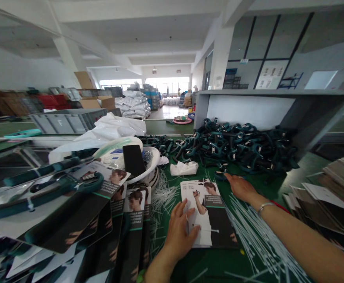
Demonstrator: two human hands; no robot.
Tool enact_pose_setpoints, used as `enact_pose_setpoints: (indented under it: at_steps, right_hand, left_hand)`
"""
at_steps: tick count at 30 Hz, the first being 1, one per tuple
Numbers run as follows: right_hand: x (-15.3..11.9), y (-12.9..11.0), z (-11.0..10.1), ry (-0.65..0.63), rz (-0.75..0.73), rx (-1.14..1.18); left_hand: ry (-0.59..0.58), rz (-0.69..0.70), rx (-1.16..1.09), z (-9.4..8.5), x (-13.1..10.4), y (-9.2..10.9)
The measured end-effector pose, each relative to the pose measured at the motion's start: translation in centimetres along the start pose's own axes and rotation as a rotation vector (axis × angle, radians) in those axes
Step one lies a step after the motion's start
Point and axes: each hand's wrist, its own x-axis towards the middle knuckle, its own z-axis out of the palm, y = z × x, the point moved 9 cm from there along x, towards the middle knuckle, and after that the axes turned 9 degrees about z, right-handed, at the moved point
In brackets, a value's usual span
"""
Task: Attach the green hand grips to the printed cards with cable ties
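One card stack (201, 214) partly under splayed left hand (180, 228) | right hand (242, 188) at green handle (220, 174), grip unclear

On bench (197, 257): card stack (223, 232), partly under left grip (179, 230). Cable ties (253, 234), right of card stack, nearside of right grip (242, 187). Tools (233, 145), heaped beyond right grip, reaching into open-fronted box (316, 124). Packet (184, 168), beyond left grip. Bowl (152, 173), beyond left grip and to its left; phone (133, 160) atop. Carded tools (68, 212), piled left of left grip. Further cards (328, 204), stacked right of right grip.
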Motion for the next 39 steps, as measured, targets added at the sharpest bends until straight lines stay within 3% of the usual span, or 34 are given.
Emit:
enact_pose_setpoints:
  at_steps: [4,7,10,14,18,20,22,25,28,30,33,35,36,39]
  right_hand:
    - [-0.5,0.3,-3.8,0.096,0.12,0.29]
    - [-1.6,-1.0,-5.1,0.008,0.207,0.558]
    - [-3.5,-4.3,-3.4,-0.232,0.258,0.804]
    - [-6.8,-7.5,0.4,-0.48,0.373,0.982]
    - [-10.5,-7.8,3.0,-0.615,0.453,1.015]
    - [-11.9,-7.4,3.2,-0.648,0.402,0.882]
    - [-12.5,-7.1,2.5,-0.606,0.262,0.618]
    - [-11.9,-7.0,0.1,-0.369,0.032,0.25]
    - [-11.3,-7.8,-1.6,-0.171,-0.142,0.102]
    - [-11.4,-9.0,-1.4,-0.144,-0.277,0.062]
    - [-11.7,-10.4,-0.5,-0.11,-0.402,-0.022]
    - [-11.8,-11.0,-0.1,-0.055,-0.428,-0.069]
    - [-11.8,-11.2,0.0,-0.028,-0.438,-0.085]
    - [-11.9,-11.6,0.2,0.036,-0.456,-0.119]
  left_hand:
    - [-0.136,0.024,-0.007,0.9,-0.1,0.6]
    - [-0.163,0.006,-0.01,0.9,0.1,0.7]
    - [-0.148,0.008,-0.021,0.8,0.3,0.8]
    - [-0.123,0.0,-0.058,0.9,-0.1,0.6]
    - [0.044,-0.055,-0.192,-0.3,-0.3,0.1]
    - [0.11,-0.087,-0.29,-0.9,-0.2,-0.2]
    - [0.141,-0.093,-0.386,-1.4,0.0,-0.1]
    - [0.167,-0.092,-0.501,-2.1,0.2,0.3]
    - [0.09,-0.134,-0.57,-1.9,0.3,0.9]
    - [0.045,-0.157,-0.561,-1.9,0.9,1.2]
    - [0.102,-0.182,-0.374,-3.3,3.3,1.1]
    - [0.064,-0.211,-0.126,-3.5,5.8,0.8]
    - [0.001,-0.219,0.01,-3.1,7.1,0.7]
    - [-0.082,-0.218,0.124,-1.3,10.4,0.5]
